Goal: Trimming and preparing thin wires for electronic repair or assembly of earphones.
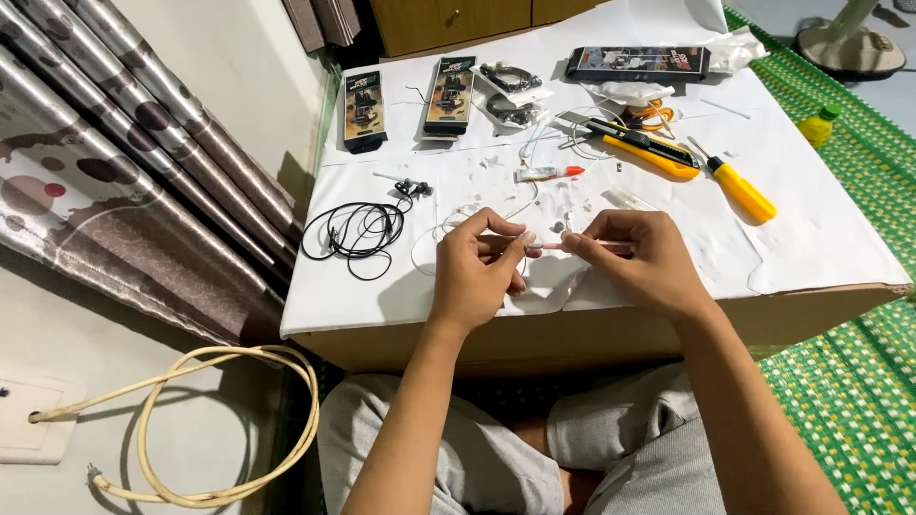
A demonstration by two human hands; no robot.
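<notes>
I held a thin pinkish stick (582,246) level between both hands above the white paper-covered box (821,238) that served as my work surface, its near tip meeting a small white earphone part (528,238). My left hand (474,272) was curled nearly closed, thumb and forefinger pinching that white piece, from which a white wire (426,250) looped away across the paper. My right hand (634,259) was likewise closed in a fingertip grip around the stick, the other fingers folded under. I judged this to be the fitting stage, tip being brought to the part; the next move called for a steady, fine alignment, since both pieces were small and easily slipped. Just beyond my hands lay a small glue tube with a red cap (549,173), and to the left a coiled black earphone cable (358,232). Farther right sat a yellow utility knife (644,148) and a yellow-handled screwdriver (737,187), near each other but apart. Boxed earphone packages (450,95) lined the far edge. A green woven mat (849,381) covered the floor, and a cream cable (229,420) looped beside my knee.
</notes>
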